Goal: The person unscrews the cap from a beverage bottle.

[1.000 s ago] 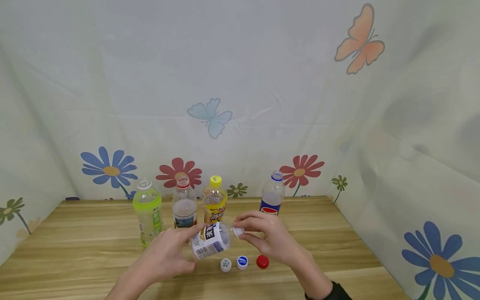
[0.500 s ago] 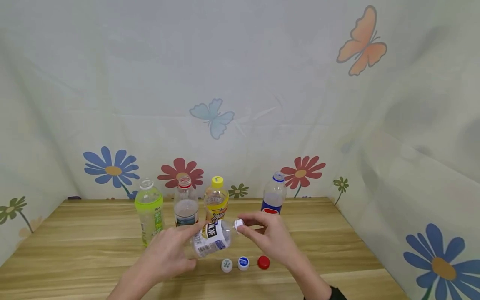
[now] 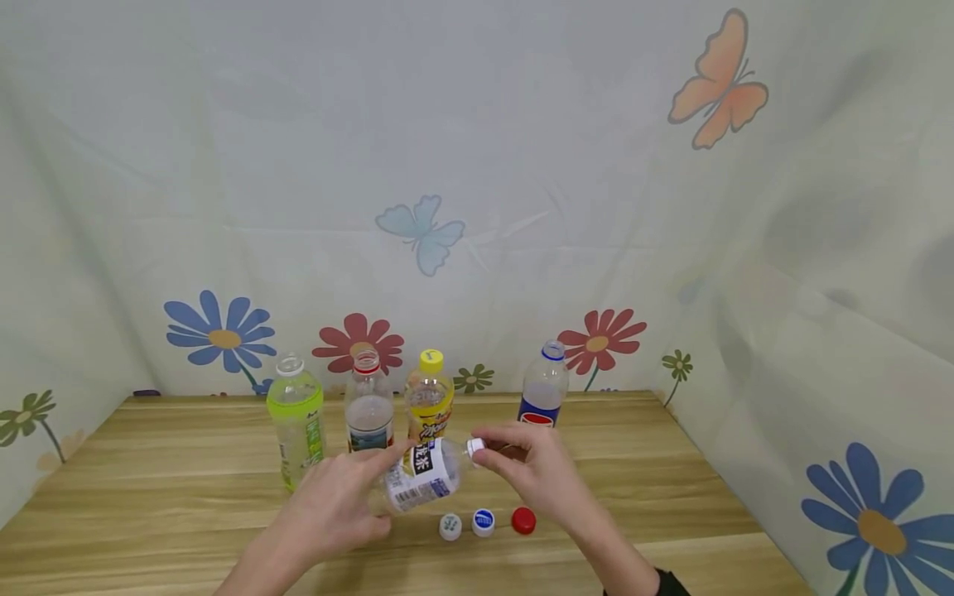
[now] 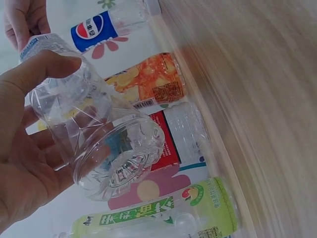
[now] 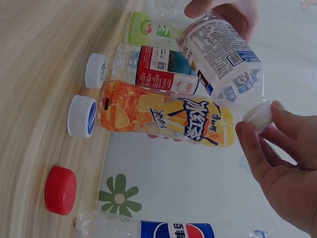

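My left hand [image 3: 339, 501] grips a clear plastic bottle [image 3: 425, 476] round its lower body. The bottle is tilted on its side above the table, its neck pointing right; its white label with dark print shows in the right wrist view. At the neck my right hand [image 3: 540, 468] pinches a white bottle cap [image 5: 258, 116] between thumb and fingers, and the cap sits on the mouth. In the left wrist view the bottle's ridged bottom [image 4: 124, 158] faces the camera, with the left thumb and fingers round the body.
Behind stand a green-labelled bottle [image 3: 296, 426], a red-ringed bottle [image 3: 368, 414], a yellow-capped bottle [image 3: 430, 401] and a Pepsi bottle [image 3: 543, 385]. In front lie a white cap [image 3: 450, 526], a blue-and-white cap [image 3: 483, 522] and a red cap [image 3: 523, 521].
The right thumb and fingers have shifted round the white cap, and the held bottle has moved slightly. The left hand keeps its grip; the standing bottles and loose caps stay put.
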### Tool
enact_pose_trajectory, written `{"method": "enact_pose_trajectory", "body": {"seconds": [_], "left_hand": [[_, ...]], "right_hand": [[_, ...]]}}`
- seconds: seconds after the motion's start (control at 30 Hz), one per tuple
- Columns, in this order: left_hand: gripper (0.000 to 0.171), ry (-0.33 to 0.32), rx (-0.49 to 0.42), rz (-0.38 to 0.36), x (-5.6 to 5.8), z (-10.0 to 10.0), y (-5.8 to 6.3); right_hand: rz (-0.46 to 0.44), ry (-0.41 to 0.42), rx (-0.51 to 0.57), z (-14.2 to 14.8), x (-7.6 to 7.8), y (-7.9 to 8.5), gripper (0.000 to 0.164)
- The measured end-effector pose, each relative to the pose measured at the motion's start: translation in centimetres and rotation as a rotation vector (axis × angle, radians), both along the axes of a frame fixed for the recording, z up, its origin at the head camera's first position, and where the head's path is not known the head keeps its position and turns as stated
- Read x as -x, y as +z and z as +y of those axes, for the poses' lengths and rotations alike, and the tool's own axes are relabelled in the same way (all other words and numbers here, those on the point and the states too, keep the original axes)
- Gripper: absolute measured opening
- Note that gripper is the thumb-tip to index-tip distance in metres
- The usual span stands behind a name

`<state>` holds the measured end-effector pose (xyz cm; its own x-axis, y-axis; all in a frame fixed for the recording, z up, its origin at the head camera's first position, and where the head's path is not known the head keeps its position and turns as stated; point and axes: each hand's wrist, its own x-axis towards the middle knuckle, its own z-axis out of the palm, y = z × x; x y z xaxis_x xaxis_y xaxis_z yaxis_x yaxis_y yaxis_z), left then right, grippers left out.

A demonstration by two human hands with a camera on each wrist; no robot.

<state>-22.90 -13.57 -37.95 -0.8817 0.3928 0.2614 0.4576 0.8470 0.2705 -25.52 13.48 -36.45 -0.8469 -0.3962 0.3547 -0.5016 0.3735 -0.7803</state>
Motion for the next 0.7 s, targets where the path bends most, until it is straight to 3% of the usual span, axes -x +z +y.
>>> {"method": "enact_pose_trajectory", "body": {"seconds": [0.4,0.7], "left_hand": [[0.085,-0.005,-0.005,0.021,-0.1,-0.1,0.1],[0.088,-0.019,-0.032,-0.014,0.1,-0.3,0.1]], "right_hand": [[0.045,0.03,0.037,-0.2,-0.3,0.1,0.025],[0.089,0.042,0.015,-0.9,-1.8,2.0,0.024]]}}
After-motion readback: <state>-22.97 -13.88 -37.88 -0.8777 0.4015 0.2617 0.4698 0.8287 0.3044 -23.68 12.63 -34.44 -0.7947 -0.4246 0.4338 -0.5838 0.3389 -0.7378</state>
